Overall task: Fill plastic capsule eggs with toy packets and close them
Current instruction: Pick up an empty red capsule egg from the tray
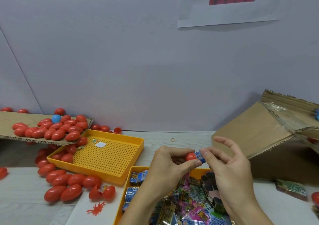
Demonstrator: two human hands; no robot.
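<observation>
pinching a glossy red egg half (190, 156) in left hand (170, 166), right hand (229, 169) pressing what looks like a blue packet (200, 155) in

A pale wood-grain bench (181, 138) runs up to a plain white wall (120, 52), where a sheet of paper (229, 5) with a red and black striped bar hangs high on the right. A tilted cardboard box (255, 129) sits at the bench's right edge. A small rubber band (173, 139) lies near the back edge, and a red splat-shaped rubbery toy (96, 209) lies near the front.
</observation>
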